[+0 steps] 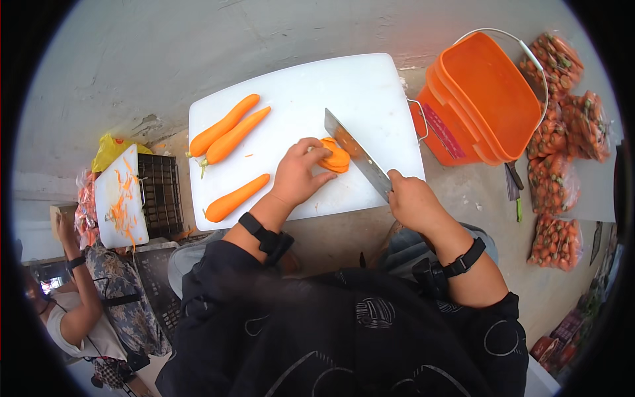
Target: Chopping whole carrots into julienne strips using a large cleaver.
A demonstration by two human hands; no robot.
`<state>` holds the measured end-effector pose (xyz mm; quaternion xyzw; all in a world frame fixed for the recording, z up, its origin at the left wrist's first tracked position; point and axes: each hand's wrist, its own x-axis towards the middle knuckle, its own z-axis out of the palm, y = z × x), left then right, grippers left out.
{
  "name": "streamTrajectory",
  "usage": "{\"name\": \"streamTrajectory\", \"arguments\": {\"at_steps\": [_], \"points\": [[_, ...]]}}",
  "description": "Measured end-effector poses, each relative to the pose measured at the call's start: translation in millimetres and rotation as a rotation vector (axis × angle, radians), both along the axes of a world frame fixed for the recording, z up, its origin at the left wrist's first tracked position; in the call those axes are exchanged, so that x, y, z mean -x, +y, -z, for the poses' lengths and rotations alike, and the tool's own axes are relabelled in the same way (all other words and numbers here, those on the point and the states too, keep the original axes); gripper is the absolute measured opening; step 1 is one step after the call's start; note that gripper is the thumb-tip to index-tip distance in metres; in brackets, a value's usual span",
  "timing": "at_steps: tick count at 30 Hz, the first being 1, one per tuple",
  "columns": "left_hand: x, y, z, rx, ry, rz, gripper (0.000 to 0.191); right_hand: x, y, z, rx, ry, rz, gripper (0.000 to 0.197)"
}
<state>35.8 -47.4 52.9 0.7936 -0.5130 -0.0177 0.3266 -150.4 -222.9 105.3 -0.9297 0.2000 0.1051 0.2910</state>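
Note:
A large white cutting board (362, 99) lies before me. On it rests a stack of long orange carrot slices (335, 160). The fingers of my left hand (301, 171) press on the near left end of the stack, with the thumb at its lower side. My right hand (414, 201) grips a broad-bladed cleaver (358, 155) by its handle. The blade stands just right of the slices, pointing away from me, with orange reflections and small bits on its face. Two peeled carrots (225, 126) lie side by side at the far left, and another peeled carrot (238, 198) lies nearer me.
An orange bucket (476, 99) stands at the board's right, beside bagged carrots (553, 183) and a knife (514, 176) on the floor. To the left are a smaller board (119, 198) with peelings, a black crate (161, 188) and another person (79, 312).

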Motion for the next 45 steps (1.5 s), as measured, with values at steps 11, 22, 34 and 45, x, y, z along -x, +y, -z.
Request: {"name": "streamTrajectory", "arguments": {"at_steps": [11, 22, 34, 45], "points": [[-3, -6, 10, -0.007, 0.034, -0.136, 0.025, 5, -3, -2, 0.078, -0.025, -0.06, 0.024], [-33, -43, -2, -0.312, 0.364, -0.349, 0.034, 4, -3, -4, 0.058, -0.028, -0.056, 0.022], [-41, -29, 10, -0.222, 0.616, -0.157, 0.028, 3, -2, -4, 0.052, -0.038, -0.055, 0.023], [-7, -8, -6, -0.13, -0.098, -0.016, 0.037, 2, 0, -5, 0.054, -0.021, -0.055, 0.018]]}}
